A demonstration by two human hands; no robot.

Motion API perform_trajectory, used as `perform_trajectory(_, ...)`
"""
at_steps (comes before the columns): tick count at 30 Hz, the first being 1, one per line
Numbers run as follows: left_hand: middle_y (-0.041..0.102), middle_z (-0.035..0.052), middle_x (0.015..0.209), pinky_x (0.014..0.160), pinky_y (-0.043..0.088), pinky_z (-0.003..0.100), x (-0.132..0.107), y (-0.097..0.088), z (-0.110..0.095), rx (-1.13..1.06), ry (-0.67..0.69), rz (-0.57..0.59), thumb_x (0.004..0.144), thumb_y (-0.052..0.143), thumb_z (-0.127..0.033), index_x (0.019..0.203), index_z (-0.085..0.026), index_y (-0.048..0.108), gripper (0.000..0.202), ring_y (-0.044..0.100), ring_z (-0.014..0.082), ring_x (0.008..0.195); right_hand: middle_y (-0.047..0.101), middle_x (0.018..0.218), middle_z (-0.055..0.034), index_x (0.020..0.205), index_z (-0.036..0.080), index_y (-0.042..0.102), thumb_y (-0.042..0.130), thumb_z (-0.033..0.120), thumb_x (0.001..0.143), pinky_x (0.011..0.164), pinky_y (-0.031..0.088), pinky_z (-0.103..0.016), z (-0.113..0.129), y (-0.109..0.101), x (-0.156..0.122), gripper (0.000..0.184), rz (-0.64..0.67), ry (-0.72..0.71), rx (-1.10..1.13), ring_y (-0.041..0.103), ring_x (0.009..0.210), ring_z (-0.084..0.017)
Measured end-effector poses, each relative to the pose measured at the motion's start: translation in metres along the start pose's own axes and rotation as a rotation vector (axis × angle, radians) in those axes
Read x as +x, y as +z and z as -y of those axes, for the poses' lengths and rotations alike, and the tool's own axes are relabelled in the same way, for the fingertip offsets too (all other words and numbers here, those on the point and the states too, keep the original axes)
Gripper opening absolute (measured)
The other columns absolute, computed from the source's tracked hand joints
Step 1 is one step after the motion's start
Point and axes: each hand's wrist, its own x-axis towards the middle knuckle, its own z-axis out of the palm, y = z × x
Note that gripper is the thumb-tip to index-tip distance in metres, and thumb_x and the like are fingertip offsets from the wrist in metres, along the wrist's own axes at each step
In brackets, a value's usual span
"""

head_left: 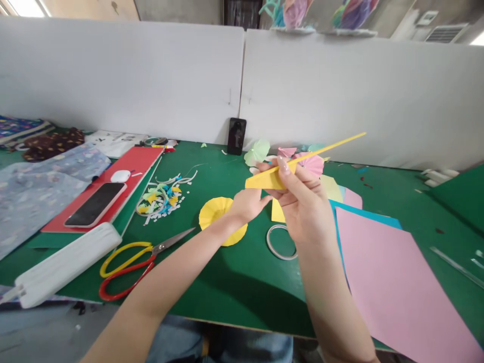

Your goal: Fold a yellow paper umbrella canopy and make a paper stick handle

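Observation:
My right hand (302, 196) is raised over the table, its thumb and fingers pinching a folded piece of yellow paper (264, 180). A long thin yellow edge of that paper points up and to the right. Just below the paper's left end is my left hand (245, 204), its thumb stretched to the right and its other fingers mostly hidden. Beneath the left wrist lies a round, pleated yellow paper disc (215, 209). A roll of tape (270, 242) and a yellow paper piece (278, 212) lie by my right hand.
Scissors (159, 248) with yellow and red handles lie left, beside a white power strip (68, 264). Paper scraps (162, 199) are heaped behind them. A phone (96, 204) rests on red card (132, 166). Pink sheets (393, 272) lie right. Another phone (236, 136) leans on the white partition (151, 80).

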Motion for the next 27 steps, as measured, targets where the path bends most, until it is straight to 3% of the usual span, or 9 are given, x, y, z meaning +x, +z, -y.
perform_trajectory(3, 0.063, 0.0038, 0.079, 0.058, 0.049, 0.025, -0.016, -0.024, 0.0, -0.038, -0.002, -0.15, 0.095, 0.042, -0.036, 0.088, -0.014, 0.059, 0.029, 0.058, 0.0107, 0.061, 0.074, 0.089, 0.0021, 0.084, 0.029, 0.073, 0.062, 0.027, 0.084, 0.08, 0.055, -0.037, -0.001, -0.006, 0.004, 0.011, -0.008, 0.012, -0.065, 0.067, 0.099, -0.022)
perform_trajectory(6, 0.062, 0.0012, 0.071, 0.05, 0.043, 0.02, -0.042, -0.058, -0.007, -0.122, 0.048, -0.259, 0.099, 0.019, -0.042, 0.091, -0.018, 0.056, 0.045, 0.054, 0.0082, 0.052, 0.073, 0.092, 0.0029, 0.081, 0.029, 0.074, 0.064, 0.027, 0.083, 0.082, 0.055, -0.038, -0.006, -0.005, 0.005, 0.01, -0.01, -0.01, -0.118, 0.066, 0.098, -0.022)
perform_trajectory(9, 0.061, 0.0002, 0.069, 0.049, 0.04, 0.019, -0.065, -0.083, -0.017, -0.134, 0.214, -0.295, 0.095, 0.032, -0.048, 0.084, -0.019, 0.057, 0.04, 0.056, 0.0087, 0.055, 0.073, 0.095, 0.0033, 0.083, 0.029, 0.074, 0.063, 0.027, 0.085, 0.085, 0.054, -0.037, -0.013, 0.001, 0.004, 0.012, -0.007, -0.018, -0.157, 0.067, 0.096, -0.021)
perform_trajectory(13, 0.06, -0.0022, 0.073, 0.053, 0.041, 0.018, -0.082, -0.093, -0.021, 0.093, 0.293, -0.346, 0.084, 0.059, -0.038, 0.086, -0.02, 0.055, 0.019, 0.055, 0.0085, 0.06, 0.074, 0.093, 0.0037, 0.085, 0.03, 0.075, 0.062, 0.026, 0.085, 0.086, 0.054, -0.034, -0.021, 0.01, 0.001, 0.013, 0.086, 0.017, -0.181, 0.066, 0.097, -0.019)
perform_trajectory(16, 0.056, -0.0034, 0.066, 0.051, 0.04, 0.018, -0.091, -0.097, -0.018, 0.053, 0.264, -0.394, 0.09, 0.05, -0.037, 0.085, -0.02, 0.053, 0.018, 0.053, 0.0077, 0.055, 0.075, 0.089, 0.0027, 0.083, 0.028, 0.075, 0.062, 0.024, 0.086, 0.089, 0.052, -0.034, -0.022, 0.014, -0.004, 0.014, 0.165, 0.018, -0.243, 0.067, 0.095, -0.019)
perform_trajectory(19, 0.048, -0.0053, 0.056, 0.046, 0.036, 0.019, -0.103, -0.103, -0.016, 0.018, 0.22, -0.358, 0.093, 0.044, -0.04, 0.074, -0.02, 0.05, 0.028, 0.047, 0.0069, 0.047, 0.075, 0.087, -0.0002, 0.082, 0.026, 0.076, 0.063, 0.025, 0.085, 0.088, 0.052, -0.036, -0.019, 0.011, -0.016, 0.014, 0.166, 0.076, -0.265, 0.068, 0.092, -0.021)
perform_trajectory(23, 0.045, -0.006, 0.048, 0.044, 0.033, 0.021, -0.121, -0.085, -0.008, 0.138, 0.162, -0.154, 0.093, 0.043, -0.037, 0.063, -0.019, 0.048, 0.035, 0.045, 0.008, 0.043, 0.075, 0.086, -0.0022, 0.08, 0.025, 0.076, 0.067, 0.028, 0.081, 0.087, 0.053, -0.039, -0.016, -0.009, -0.045, 0.01, 0.018, 0.109, -0.263, 0.068, 0.092, -0.023)
perform_trajectory(25, 0.054, -0.0039, 0.055, 0.047, 0.038, 0.023, -0.126, -0.058, -0.003, 0.175, 0.175, -0.023, 0.093, 0.042, -0.033, 0.066, -0.02, 0.052, 0.031, 0.051, 0.0105, 0.048, 0.075, 0.084, -0.0015, 0.081, 0.026, 0.075, 0.066, 0.031, 0.082, 0.087, 0.053, -0.041, -0.013, -0.023, -0.064, 0.011, -0.1, 0.091, -0.269, 0.069, 0.089, -0.024)
perform_trajectory(27, 0.067, -0.0001, 0.078, 0.061, 0.048, 0.025, -0.128, -0.025, 0.0, 0.158, 0.247, 0.086, 0.089, 0.05, -0.027, 0.083, -0.022, 0.061, 0.013, 0.063, 0.0147, 0.069, 0.075, 0.082, -0.0004, 0.083, 0.028, 0.075, 0.065, 0.034, 0.082, 0.086, 0.053, -0.043, -0.011, -0.036, -0.083, 0.011, -0.209, 0.065, -0.273, 0.069, 0.088, -0.024)
